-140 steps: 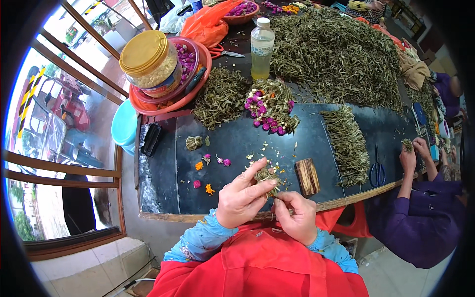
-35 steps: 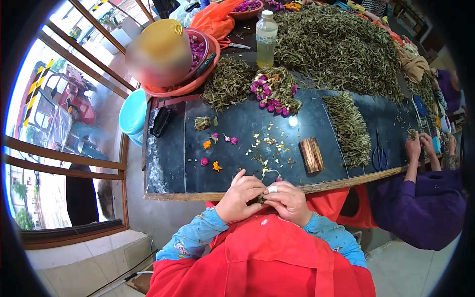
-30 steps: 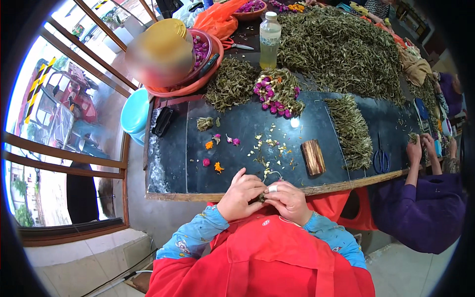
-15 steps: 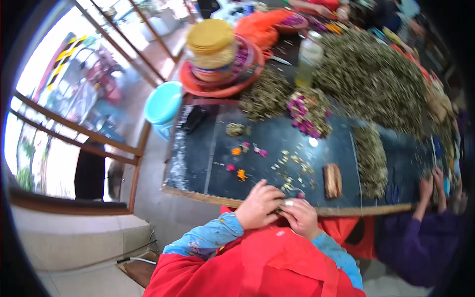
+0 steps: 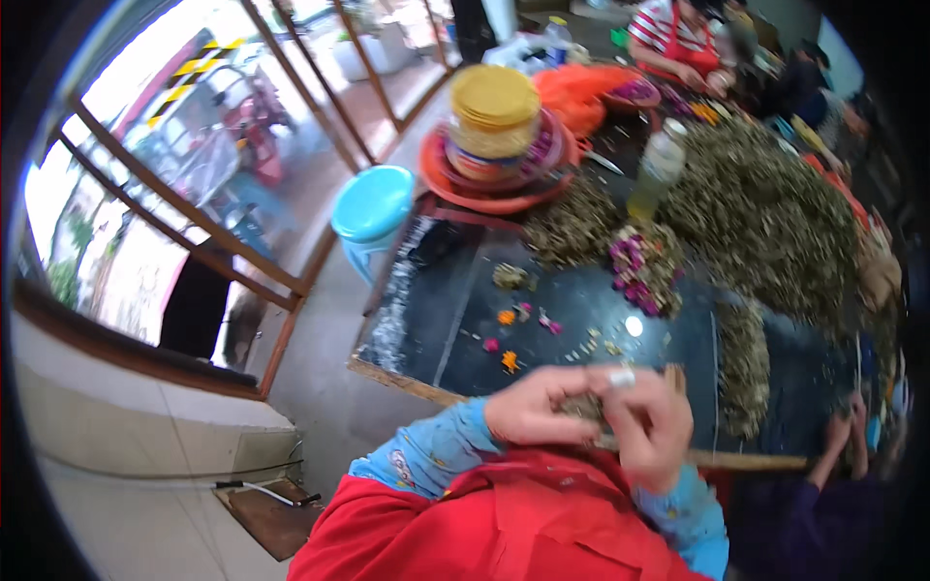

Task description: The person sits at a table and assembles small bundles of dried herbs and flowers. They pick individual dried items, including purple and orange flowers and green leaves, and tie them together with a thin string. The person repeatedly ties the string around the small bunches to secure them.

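My left hand [image 5: 539, 407] and my right hand [image 5: 651, 422] are raised together over the near table edge, fingers bent and thumbs turned inward. Between them shows a small greenish-brown bunch of dried plant [image 5: 581, 407], partly covered by fingers and blurred. A white band [image 5: 621, 379] circles a right finger. Behind the right hand a wooden block [image 5: 675, 376] is mostly hidden. On the dark tabletop [image 5: 465, 378], just beyond my left hand, lie an orange flower [image 5: 510, 361], a magenta flower [image 5: 491, 345] and scattered pale petals [image 5: 612, 347].
A purple-and-white flower bunch [image 5: 647, 271], a long row of dried stems [image 5: 743, 373] and a large dried heap [image 5: 765, 218] cover the right. Far left stand a yellow-lidded jar [image 5: 494, 111] in an orange basin [image 5: 475, 201] and a blue stool [image 5: 372, 205]. Other people sit around.
Both hands have risen from the table edge and come nearer, now covering the wooden block and some petals. The view has shifted, so the table sits lower and further right.
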Demonstrator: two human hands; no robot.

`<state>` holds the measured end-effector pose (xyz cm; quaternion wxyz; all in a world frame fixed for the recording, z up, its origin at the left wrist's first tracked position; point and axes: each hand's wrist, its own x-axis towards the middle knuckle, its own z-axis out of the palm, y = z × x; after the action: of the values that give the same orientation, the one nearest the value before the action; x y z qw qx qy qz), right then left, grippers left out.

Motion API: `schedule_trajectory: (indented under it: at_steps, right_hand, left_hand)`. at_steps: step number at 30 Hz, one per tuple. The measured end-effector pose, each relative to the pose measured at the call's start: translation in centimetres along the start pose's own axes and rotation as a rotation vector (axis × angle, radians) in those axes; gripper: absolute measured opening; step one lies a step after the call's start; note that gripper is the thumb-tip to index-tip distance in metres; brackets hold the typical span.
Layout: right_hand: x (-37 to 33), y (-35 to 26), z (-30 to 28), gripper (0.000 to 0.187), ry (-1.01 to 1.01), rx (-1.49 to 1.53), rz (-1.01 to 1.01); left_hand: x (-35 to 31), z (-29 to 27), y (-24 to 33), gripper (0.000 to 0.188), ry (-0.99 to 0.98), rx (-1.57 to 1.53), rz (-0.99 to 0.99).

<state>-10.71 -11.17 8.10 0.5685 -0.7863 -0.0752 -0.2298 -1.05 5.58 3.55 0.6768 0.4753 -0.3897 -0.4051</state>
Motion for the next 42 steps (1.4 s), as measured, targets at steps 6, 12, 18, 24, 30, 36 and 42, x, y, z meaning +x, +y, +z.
schedule_trajectory:
  at_steps: [6,12,18,24,30,36,42]
  right_hand:
    - [2.6,2.5,-1.1,0.006,0.029,0.382,0.513]
    - [3.6,5.0,0.6,0.005,0.261,-0.202,-0.046]
    - [4.7,5.0,-0.6,0.007,0.33,0.002,0.142]
    - [5.9,4.7,-1.1,0.008,0.362,0.084,0.217]
    - [7.3,5.2,-1.1,0.013,0.332,0.485,0.345]
    - [7.6,5.7,-1.1,0.018,0.353,0.584,0.365]
    - [7.7,6.1,-1.2,0.02,0.366,0.589,0.327]
  left_hand:
    - [2.5,-2.0,-1.6,0.037,0.034,-0.278,-0.161]
    - [4.7,-3.2,-1.6,0.032,0.154,0.141,-0.083]
    - [6.0,-3.0,-0.5,0.024,0.122,0.321,-0.047]
    - [6.2,-3.5,-1.8,0.04,0.118,0.181,-0.119]
    - [5.4,-5.1,-4.0,0.041,0.021,-0.404,-0.148]
    - [5.0,-4.5,-4.0,0.037,-0.015,-0.477,-0.133]
    - [4.8,-4.6,-3.4,0.033,0.15,-0.176,-0.132]
